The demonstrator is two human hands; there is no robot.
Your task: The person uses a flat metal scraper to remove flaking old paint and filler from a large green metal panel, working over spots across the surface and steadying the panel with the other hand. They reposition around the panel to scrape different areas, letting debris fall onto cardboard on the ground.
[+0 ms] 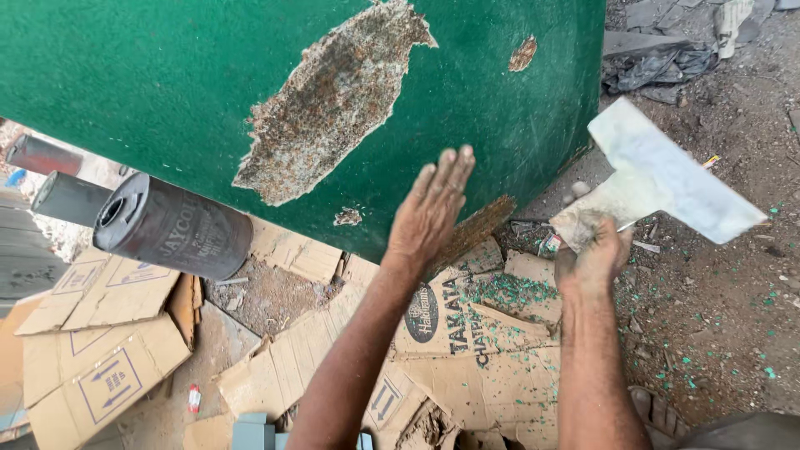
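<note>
Left hand (429,212): fingers straight and close together, palm flat on the painted wall of the green tank (167,83), holding nothing. Contact is low on the tank, just above its bottom edge and right of the large bare patch (333,104). Forearm rises from the lower frame, wrist a little bent back.

Right hand (593,250): fingers wrapped tight round the handle of a wide scraper (667,179). Blade is pale, paint-caked, tilted up and to the right, clear of the tank; its near corner lies just beside the tank's right edge. Open ground right of the tank gives the blade free room.

Tank: one. Bare rusty patches counted: four — one large at centre, one small near the upper right, one small below the large one, one brownish strip at the bottom edge by the left fingertips.

Below the tank: flattened cardboard sheets (100,358), several and overlapping, with green paint flakes (500,296) scattered on those nearest the hands and on the dirt (717,333) to the right. Left of the tank's underside: three dark cylinders (171,225), the nearest largest.
</note>
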